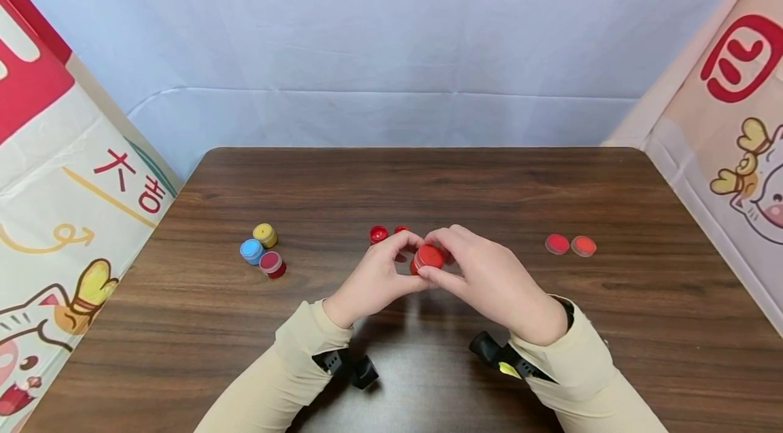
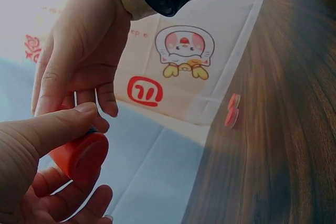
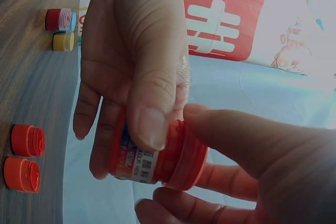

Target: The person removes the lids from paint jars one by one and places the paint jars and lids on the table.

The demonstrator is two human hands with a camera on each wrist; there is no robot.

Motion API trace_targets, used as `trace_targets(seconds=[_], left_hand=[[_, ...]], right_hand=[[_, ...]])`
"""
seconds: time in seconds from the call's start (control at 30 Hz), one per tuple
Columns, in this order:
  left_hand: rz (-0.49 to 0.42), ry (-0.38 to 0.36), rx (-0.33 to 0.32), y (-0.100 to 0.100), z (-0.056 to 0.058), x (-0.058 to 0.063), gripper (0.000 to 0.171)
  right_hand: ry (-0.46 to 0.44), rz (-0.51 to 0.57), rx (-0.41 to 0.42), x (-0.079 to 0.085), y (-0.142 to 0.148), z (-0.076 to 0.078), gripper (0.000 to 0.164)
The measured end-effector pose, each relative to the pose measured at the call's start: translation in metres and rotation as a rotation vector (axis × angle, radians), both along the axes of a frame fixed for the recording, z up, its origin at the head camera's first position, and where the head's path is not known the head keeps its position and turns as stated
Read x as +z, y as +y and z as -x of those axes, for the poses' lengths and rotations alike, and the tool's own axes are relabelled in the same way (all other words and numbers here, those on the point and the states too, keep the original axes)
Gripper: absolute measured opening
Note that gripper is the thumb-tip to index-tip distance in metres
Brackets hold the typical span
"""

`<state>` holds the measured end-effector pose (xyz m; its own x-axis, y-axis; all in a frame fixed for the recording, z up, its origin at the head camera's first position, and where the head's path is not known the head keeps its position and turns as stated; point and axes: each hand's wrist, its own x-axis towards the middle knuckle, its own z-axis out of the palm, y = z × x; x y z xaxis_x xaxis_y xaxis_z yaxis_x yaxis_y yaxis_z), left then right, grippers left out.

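Both hands are on one small red paint jar (image 1: 419, 266), raised over the middle of the table. My left hand (image 1: 382, 274) grips the jar's labelled body, its thumb across the label (image 3: 144, 161) in the right wrist view. My right hand (image 1: 489, 273) pinches the red lid (image 1: 431, 255) at the jar's mouth between thumb and fingers. In the right wrist view, a band of the jar's neck shows between body and lid. Just behind the left hand stand two uncapped jars, one red (image 3: 29, 140) and one orange-red (image 3: 22, 174).
On the right of the brown table (image 1: 612, 324) lie two loose lids, red (image 1: 557, 244) and orange-red (image 1: 584, 246). Grouped at the left are a yellow jar (image 1: 266, 235), a blue jar (image 1: 251, 251) and a dark red jar (image 1: 272, 264), all capped. A pale cloth (image 1: 391, 45) hangs behind.
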<state>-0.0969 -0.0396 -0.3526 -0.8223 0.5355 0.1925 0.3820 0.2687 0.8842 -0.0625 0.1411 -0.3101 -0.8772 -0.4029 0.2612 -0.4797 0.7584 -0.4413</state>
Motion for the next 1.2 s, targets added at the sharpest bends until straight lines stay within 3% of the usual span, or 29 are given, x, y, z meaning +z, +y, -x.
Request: trace_targets(seconds=[0.2, 0.5, 0.77, 0.97, 1.2], left_hand=[[0.023, 0.022, 0.002, -0.0012, 0.0023, -0.0027, 0.036], [0.025, 0.042, 0.005, -0.0016, 0.0032, -0.0046, 0.036], [0.02, 0.048, -0.013, -0.002, 0.0032, -0.0037, 0.034], [0.011, 0.038, -0.01, -0.0024, 0.0024, -0.0029, 0.034], [0.005, 0.036, -0.01, -0.0013, 0.0022, -0.0031, 0.032]], right_hand=[[0.037, -0.022, 0.056, -0.0011, 0.003, -0.0004, 0.035], [0.016, 0.029, 0.165, -0.0001, 0.0063, -0.0012, 0.038], [-0.016, 0.047, 0.063, 0.0017, 0.004, -0.0016, 0.05], [-0.036, 0.047, -0.001, 0.0015, 0.0014, -0.001, 0.037], [-0.042, 0.04, -0.018, 0.0015, 0.0015, -0.0005, 0.031]])
